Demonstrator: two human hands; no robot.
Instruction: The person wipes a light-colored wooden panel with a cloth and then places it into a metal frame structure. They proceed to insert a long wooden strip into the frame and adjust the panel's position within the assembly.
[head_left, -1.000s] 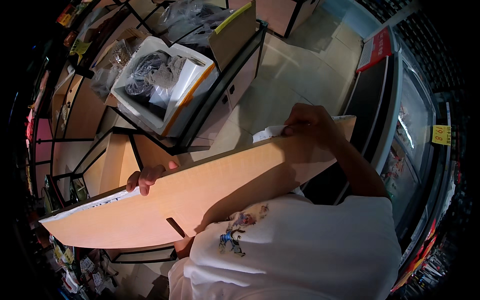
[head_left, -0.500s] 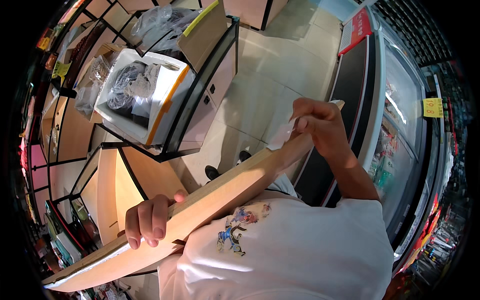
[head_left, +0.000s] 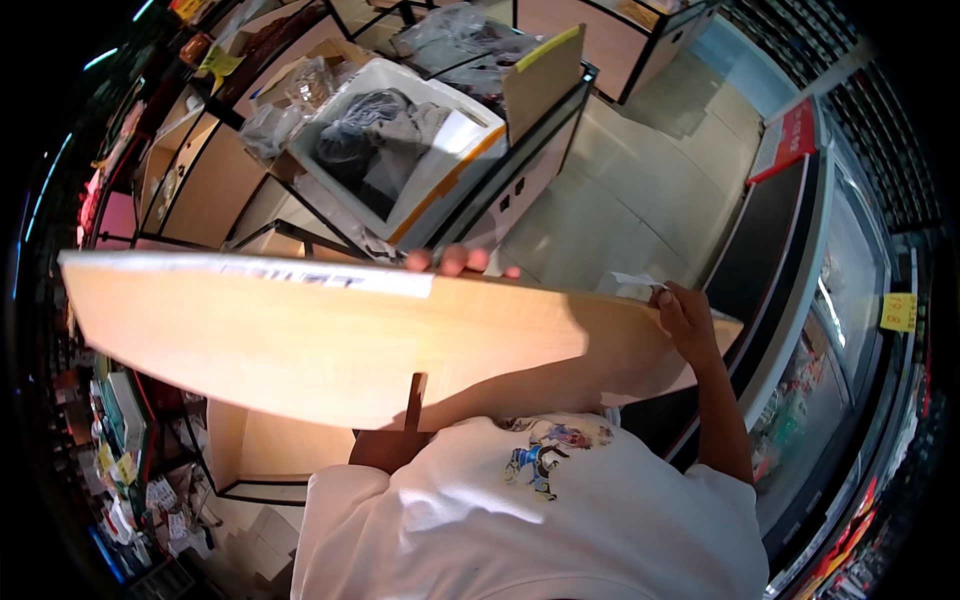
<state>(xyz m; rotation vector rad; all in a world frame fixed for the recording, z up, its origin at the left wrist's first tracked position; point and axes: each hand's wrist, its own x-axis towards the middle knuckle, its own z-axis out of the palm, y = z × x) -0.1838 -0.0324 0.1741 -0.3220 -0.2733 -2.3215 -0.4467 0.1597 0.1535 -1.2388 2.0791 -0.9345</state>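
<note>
A long pale wooden board spans the view in front of my chest, its broad face toward me. It has a narrow slot near its lower edge and a white printed strip along its upper left edge. My left hand grips the board from behind; only the fingertips show over the top edge. At the board's right end, my right hand is closed, pinching a small piece of thin white film at the top edge. Whether the film is still stuck to the board I cannot tell.
Beyond the board, a white foam box holding bagged dark goods sits on a black-framed display stand. A glass-topped freezer stands close on my right. Wooden shelf trays are at lower left, below the board.
The board has turned from a steep slant to nearly level, its broad face now toward me. My left hand has moved up and right, mostly behind it. My view has shifted.
</note>
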